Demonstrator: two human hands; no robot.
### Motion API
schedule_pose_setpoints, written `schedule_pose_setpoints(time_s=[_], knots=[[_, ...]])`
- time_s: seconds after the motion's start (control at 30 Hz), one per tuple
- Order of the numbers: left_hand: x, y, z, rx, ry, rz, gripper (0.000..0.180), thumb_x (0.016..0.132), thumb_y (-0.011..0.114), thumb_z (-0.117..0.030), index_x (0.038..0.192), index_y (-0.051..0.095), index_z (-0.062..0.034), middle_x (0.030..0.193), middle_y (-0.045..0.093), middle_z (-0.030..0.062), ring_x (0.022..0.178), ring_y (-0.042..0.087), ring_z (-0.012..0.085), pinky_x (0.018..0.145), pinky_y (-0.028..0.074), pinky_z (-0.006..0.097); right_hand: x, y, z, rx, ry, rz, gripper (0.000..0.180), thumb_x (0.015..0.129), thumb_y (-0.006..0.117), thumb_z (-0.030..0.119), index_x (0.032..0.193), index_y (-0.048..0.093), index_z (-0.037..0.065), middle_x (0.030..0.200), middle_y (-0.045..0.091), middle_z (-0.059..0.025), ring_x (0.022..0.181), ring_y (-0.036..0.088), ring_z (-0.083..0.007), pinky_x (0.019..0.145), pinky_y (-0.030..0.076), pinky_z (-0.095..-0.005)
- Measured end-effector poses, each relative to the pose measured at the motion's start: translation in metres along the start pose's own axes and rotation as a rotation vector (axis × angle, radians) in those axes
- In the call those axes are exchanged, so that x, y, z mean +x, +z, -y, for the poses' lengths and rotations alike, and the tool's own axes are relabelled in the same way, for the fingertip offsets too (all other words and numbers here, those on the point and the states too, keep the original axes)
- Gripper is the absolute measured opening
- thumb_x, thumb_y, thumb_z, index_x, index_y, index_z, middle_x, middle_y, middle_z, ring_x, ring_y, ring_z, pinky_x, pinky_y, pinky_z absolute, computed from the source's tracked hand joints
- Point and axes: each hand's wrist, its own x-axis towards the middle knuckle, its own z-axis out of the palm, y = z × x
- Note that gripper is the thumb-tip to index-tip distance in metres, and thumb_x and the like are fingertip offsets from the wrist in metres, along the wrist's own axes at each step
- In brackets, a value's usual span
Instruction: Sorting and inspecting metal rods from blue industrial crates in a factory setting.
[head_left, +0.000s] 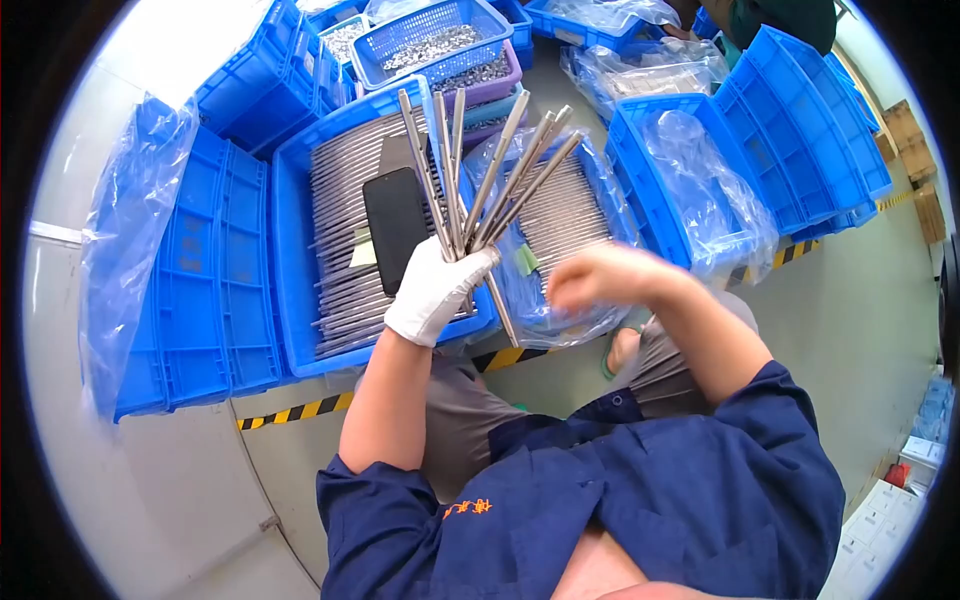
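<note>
My left hand [437, 287], in a white glove, is closed round a bundle of metal rods [485, 195] that fan out upward, with one rod reaching down below the fist. Bare and smeared by motion, my right hand [597, 277] hovers to the right of the bundle, and its finger pose is unclear. Behind my left hand, a blue crate [290, 270] holds rows of similar rods, with a black phone [395, 225] lying on them. A second blue crate [618, 215], lined with clear plastic, also holds rods beneath my right hand; a green scrap [526, 260] lies there.
Stacked blue crates [190, 270] stand at the left. At the right is a blue crate [640, 170] with clear plastic film [700, 180]. A blue basket [365, 65] of small metal parts sits at the back. Another person [785, 20] is at the far right.
</note>
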Motion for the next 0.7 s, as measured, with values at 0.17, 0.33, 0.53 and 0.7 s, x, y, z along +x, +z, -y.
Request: schedule_pose_setpoints(time_s=[0.17, 0.33, 0.53, 0.7], knots=[[0.000, 0.010, 0.005, 0.139, -0.070, 0.035, 0.018, 0.071, 0.061, -0.017, 0.080, 0.057, -0.0019, 0.062, 0.051, 0.0012, 0.055, 0.047, 0.0064, 0.050, 0.039, 0.023, 0.002, -0.025, 0.001, 0.780, -0.446, -0.254, 0.018, 0.082, 0.053, 0.017, 0.095, 0.053, 0.005, 0.090, 0.059, -0.0075, 0.078, 0.057, -0.0138, 0.072, 0.046, -0.0267], [-0.004, 0.018, 0.001, 0.159, 0.041, 0.009, 0.018, 0.071, 0.060, -0.018, 0.079, 0.057, -0.0019, 0.060, 0.051, 0.0013, 0.054, 0.047, 0.0069, 0.049, 0.038, 0.022, 0.002, -0.030, -0.004, 0.755, -0.480, -0.160, 0.019, 0.080, 0.056, 0.015, 0.095, 0.053, 0.004, 0.092, 0.058, -0.0083, 0.077, 0.057, -0.0124, 0.072, 0.046, -0.0256], [-0.005, 0.015, 0.002, 0.039, -0.061, 0.075, 0.017, 0.072, 0.058, -0.016, 0.080, 0.056, -0.0015, 0.061, 0.050, 0.0004, 0.054, 0.045, 0.0060, 0.048, 0.036, 0.020, -0.004, -0.025, 0.004, 0.605, -0.439, -0.276, 0.019, 0.077, 0.060, 0.012, 0.093, 0.055, 0.002, 0.087, 0.057, -0.0063, 0.076, 0.054, -0.0112, 0.071, 0.046, -0.0242], [-0.009, 0.019, -0.004, 0.070, -0.030, 0.045, 0.017, 0.072, 0.058, -0.016, 0.082, 0.055, -0.0029, 0.061, 0.051, 0.0003, 0.051, 0.045, 0.0049, 0.043, 0.035, 0.018, -0.018, -0.023, 0.021, 0.245, -0.363, -0.382, 0.021, 0.073, 0.064, 0.012, 0.090, 0.058, 0.002, 0.079, 0.057, -0.0034, 0.074, 0.052, -0.0096, 0.071, 0.042, -0.0222]])
